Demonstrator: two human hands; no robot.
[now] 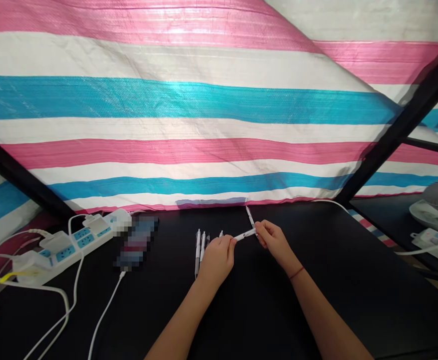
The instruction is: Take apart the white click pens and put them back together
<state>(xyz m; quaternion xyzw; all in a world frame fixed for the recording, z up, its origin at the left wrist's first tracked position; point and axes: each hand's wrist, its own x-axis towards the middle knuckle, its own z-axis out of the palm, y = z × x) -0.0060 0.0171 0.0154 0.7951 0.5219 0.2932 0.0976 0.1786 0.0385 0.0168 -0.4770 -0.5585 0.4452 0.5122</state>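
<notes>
Both hands point(217, 254) w/ 1 pen point(246, 234), prob.

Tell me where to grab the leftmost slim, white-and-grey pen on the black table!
Probably pinch that slim, white-and-grey pen around its middle, coming from the left: it's straight and thin, lying lengthwise away from you, with another slim white pen and the left hand on its right.

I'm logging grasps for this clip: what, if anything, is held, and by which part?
A white pen: the left hand grips one end, the right hand the other, its middle showing between.
</notes>
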